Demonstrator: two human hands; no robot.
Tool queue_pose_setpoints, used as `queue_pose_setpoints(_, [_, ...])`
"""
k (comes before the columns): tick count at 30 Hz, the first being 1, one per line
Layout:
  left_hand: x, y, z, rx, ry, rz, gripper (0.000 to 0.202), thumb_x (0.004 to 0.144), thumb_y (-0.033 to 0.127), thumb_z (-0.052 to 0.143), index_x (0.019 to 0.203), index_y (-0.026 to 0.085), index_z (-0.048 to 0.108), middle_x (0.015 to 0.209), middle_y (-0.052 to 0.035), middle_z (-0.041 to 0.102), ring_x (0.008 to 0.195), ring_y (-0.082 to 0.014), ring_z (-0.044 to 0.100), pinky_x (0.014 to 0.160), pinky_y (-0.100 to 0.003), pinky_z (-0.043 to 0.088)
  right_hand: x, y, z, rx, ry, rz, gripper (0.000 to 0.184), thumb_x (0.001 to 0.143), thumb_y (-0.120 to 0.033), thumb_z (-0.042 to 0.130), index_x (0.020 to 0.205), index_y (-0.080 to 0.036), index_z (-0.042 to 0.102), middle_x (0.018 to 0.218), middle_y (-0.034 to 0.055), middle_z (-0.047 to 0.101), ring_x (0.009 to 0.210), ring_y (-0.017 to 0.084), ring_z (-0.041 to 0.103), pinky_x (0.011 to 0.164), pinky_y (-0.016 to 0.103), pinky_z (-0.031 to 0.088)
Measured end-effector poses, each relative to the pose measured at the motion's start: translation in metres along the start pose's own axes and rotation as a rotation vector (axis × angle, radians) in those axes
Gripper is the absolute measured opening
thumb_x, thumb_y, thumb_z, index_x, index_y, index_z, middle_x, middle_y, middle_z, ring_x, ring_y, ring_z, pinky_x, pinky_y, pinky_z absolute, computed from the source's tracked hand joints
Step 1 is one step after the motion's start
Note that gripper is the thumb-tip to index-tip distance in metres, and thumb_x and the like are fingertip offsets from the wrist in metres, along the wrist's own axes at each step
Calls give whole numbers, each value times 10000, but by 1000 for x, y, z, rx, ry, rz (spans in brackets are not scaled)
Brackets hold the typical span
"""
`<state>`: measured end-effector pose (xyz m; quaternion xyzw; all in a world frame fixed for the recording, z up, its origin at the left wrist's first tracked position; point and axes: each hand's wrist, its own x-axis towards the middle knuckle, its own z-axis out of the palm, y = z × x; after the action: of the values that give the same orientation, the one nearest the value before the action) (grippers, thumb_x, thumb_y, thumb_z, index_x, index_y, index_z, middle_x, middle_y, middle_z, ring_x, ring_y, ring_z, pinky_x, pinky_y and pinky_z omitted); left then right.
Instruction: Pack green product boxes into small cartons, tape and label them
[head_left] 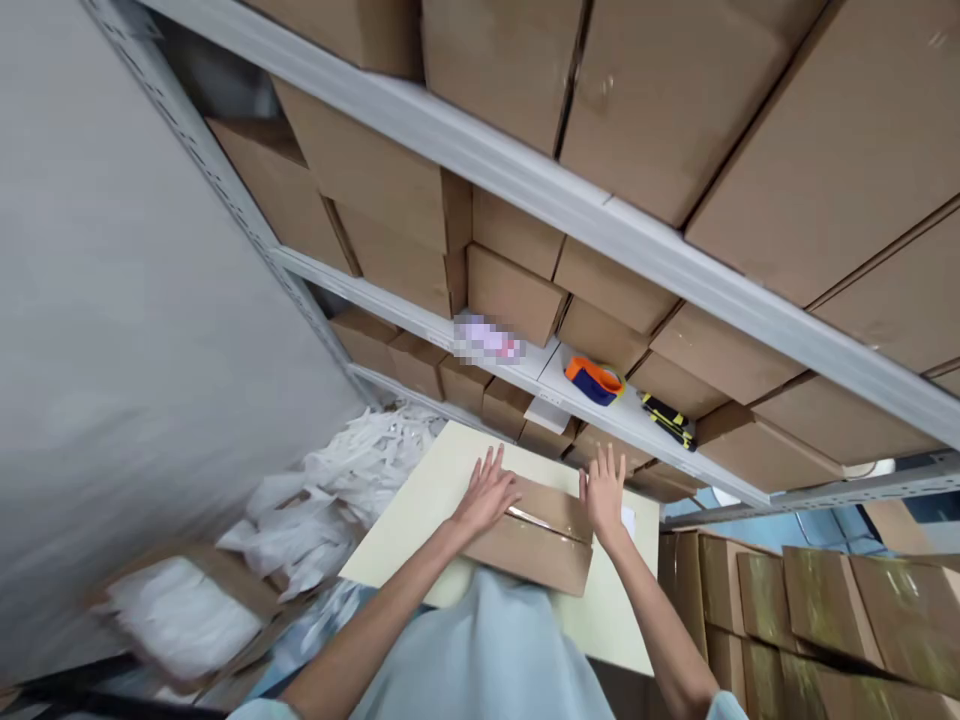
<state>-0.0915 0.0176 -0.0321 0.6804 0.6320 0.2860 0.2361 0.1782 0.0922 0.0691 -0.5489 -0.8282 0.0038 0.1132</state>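
Note:
A brown cardboard box [536,555] lies on a cream-coloured board [409,540] in front of my body. Across its top runs a seam with a bright, shiny line. My left hand [489,495] rests on the box's upper left part, its fingers stretched out and spread. Along the right end of the box is my right hand [602,495], fingers extended and pointing away from me, palm side hidden. Neither hand is wrapped round anything. A small white patch [628,520], perhaps paper, shows just beyond my right hand.
Ahead stands a metal shelf [480,150] packed with cardboard boxes. On its ledge sit an orange and blue tape dispenser [594,380] and a yellow-black cutter [667,420]. White packing material [360,470] is heaped at left, by a wall [135,300]. Taped boxes [817,600] are stacked at right.

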Motion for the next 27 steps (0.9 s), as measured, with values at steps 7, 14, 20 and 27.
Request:
queue_pose_setpoints(7, [100, 105, -45, -97, 232, 271, 339, 1105, 312, 587, 1397, 202, 720, 1691, -196, 601, 1698, -406, 435, 1361, -677, 430, 153, -21, -66, -116, 140, -109, 448, 1049, -261, 544, 1419, -25, 633, 1442, 348, 698, 1400, 426, 646, 1277, 611, 441])
queue_pose_setpoints(14, [87, 145, -46, -283, 308, 303, 317, 1081, 244, 574, 1353, 246, 738, 1555, -138, 707, 1586, -350, 572, 1322, -613, 513, 185, -27, -64, -92, -29, 51, 392, 968, -207, 614, 1321, -44, 670, 1237, 317, 780, 1197, 410, 759, 1114, 514, 556])
queue_pose_setpoints(20, [50, 137, -45, -532, 296, 131, 313, 1050, 255, 621, 1347, 236, 714, 1461, -145, 760, 1433, -325, 697, 1267, -582, 562, 174, -14, -71, -40, -76, 100, 405, 1008, -247, 528, 1367, -93, 635, 1131, 226, 810, 1070, 337, 786, 1013, 451, 593])
queue_pose_setpoints(27, [-24, 114, -47, -877, 366, -94, 333, 1040, 398, 702, 1324, 224, 689, 1256, -116, 813, 1056, -227, 813, 1013, -449, 708, -2, -67, -34, 849, 65, 209, 516, 1047, -648, 608, 1307, -202, 632, 1209, 148, 794, 1108, 300, 771, 1022, 458, 629])
